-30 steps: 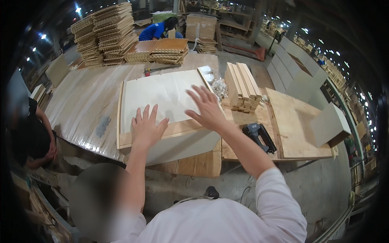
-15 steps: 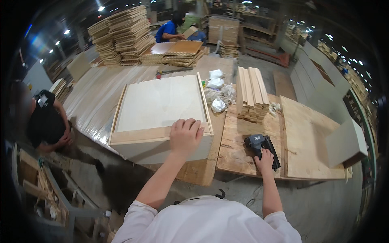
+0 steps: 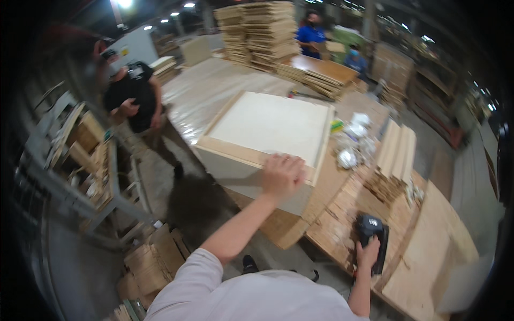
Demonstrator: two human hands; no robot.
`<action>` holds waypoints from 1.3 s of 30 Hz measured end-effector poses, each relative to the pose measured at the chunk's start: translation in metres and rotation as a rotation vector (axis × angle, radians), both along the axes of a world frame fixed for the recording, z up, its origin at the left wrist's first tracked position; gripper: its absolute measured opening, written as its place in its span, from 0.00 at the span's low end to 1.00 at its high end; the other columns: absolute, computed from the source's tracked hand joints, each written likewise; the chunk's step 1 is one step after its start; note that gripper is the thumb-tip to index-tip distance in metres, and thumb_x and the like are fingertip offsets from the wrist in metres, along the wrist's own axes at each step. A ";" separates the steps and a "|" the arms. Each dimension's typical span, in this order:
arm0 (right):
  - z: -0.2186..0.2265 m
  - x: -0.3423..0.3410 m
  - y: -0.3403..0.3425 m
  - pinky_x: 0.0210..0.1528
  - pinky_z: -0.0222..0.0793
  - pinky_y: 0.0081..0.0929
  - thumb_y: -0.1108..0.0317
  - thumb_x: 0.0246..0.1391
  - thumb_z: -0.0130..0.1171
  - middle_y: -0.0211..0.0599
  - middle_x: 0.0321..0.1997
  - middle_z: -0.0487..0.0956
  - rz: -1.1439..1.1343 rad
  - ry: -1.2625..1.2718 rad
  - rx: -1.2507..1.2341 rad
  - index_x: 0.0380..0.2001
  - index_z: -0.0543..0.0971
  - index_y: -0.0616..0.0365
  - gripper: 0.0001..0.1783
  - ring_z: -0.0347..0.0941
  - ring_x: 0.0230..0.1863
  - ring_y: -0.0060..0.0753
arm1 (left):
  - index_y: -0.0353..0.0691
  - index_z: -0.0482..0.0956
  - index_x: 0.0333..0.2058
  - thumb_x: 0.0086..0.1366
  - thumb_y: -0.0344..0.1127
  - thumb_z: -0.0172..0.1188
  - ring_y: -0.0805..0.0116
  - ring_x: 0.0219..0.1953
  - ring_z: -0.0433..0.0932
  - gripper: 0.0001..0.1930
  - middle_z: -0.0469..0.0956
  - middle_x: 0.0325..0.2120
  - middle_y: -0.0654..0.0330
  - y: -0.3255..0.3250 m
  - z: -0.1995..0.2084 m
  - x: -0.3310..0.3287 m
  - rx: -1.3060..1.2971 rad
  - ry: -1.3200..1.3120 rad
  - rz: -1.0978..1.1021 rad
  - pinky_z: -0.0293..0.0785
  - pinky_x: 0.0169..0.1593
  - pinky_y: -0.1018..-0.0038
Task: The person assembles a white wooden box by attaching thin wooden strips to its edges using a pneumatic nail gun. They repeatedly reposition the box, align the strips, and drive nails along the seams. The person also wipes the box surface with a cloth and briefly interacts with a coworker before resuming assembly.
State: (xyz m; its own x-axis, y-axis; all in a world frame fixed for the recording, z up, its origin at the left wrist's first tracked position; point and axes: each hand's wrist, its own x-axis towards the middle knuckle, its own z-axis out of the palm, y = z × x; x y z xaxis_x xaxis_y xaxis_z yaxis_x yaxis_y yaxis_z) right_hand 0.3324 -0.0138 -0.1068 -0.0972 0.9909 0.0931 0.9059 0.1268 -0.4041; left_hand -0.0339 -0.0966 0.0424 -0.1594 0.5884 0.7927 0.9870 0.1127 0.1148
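Nail gun (image 3: pixel 369 226) is in your right hand (image 3: pixel 368 252), your fingers curled around its handle, by the wooden surface (image 3: pixel 336 224). Your left hand (image 3: pixel 281 179) lies on the near edge of the big pale box (image 3: pixel 267 125), left of the tool; its fingers are bent close together, but I can't tell if they grip.
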 end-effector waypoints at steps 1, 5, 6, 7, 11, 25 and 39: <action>-0.010 0.008 0.000 0.58 0.64 0.42 0.60 0.41 0.68 0.54 0.59 0.66 -0.001 -0.005 0.010 0.61 0.60 0.61 0.44 0.66 0.58 0.54 | 0.46 0.81 0.35 0.56 0.38 0.55 0.63 0.48 0.74 0.10 0.79 0.41 0.64 0.004 0.002 0.003 0.000 -0.027 0.036 0.61 0.57 0.55; -0.013 0.010 0.002 0.60 0.63 0.40 0.61 0.42 0.68 0.53 0.64 0.64 -0.028 -0.027 -0.181 0.63 0.57 0.61 0.47 0.63 0.63 0.49 | 0.45 0.81 0.35 0.55 0.39 0.55 0.62 0.52 0.71 0.11 0.78 0.43 0.64 0.006 0.004 0.009 -0.001 -0.039 0.006 0.56 0.61 0.51; -0.015 0.009 0.004 0.60 0.63 0.40 0.61 0.42 0.68 0.52 0.64 0.64 -0.041 -0.059 -0.205 0.64 0.55 0.61 0.48 0.63 0.64 0.48 | 0.45 0.81 0.35 0.55 0.39 0.54 0.61 0.52 0.71 0.11 0.78 0.43 0.64 0.003 0.005 0.006 0.005 -0.032 -0.013 0.55 0.61 0.50; -0.019 0.006 0.006 0.60 0.63 0.39 0.61 0.42 0.68 0.51 0.65 0.64 -0.011 -0.041 -0.226 0.64 0.54 0.61 0.49 0.62 0.64 0.48 | 0.45 0.81 0.35 0.55 0.39 0.54 0.61 0.52 0.70 0.11 0.78 0.43 0.64 -0.002 0.005 0.001 0.003 -0.023 -0.003 0.55 0.61 0.50; -0.044 0.024 0.017 0.54 0.68 0.45 0.59 0.40 0.67 0.59 0.52 0.75 0.091 -0.035 -0.008 0.67 0.50 0.53 0.53 0.73 0.52 0.57 | 0.44 0.81 0.35 0.56 0.39 0.54 0.61 0.53 0.70 0.11 0.77 0.43 0.65 0.003 0.003 0.001 -0.002 -0.014 -0.029 0.54 0.62 0.50; -0.030 0.028 0.006 0.62 0.61 0.37 0.58 0.46 0.64 0.51 0.66 0.62 0.137 -0.006 -0.102 0.66 0.54 0.62 0.48 0.61 0.65 0.50 | 0.43 0.78 0.39 0.59 0.47 0.54 0.56 0.50 0.70 0.16 0.76 0.41 0.60 0.005 -0.002 -0.006 -0.067 0.168 -0.045 0.59 0.58 0.50; 0.121 0.079 0.130 0.33 0.70 0.31 0.39 0.60 0.43 0.36 0.29 0.70 -0.114 2.756 0.026 0.41 0.66 0.64 0.32 0.68 0.26 0.31 | 0.52 0.81 0.45 0.66 0.38 0.47 0.74 0.52 0.74 0.15 0.79 0.47 0.75 0.011 -0.018 -0.020 -0.069 0.251 0.065 0.58 0.61 0.69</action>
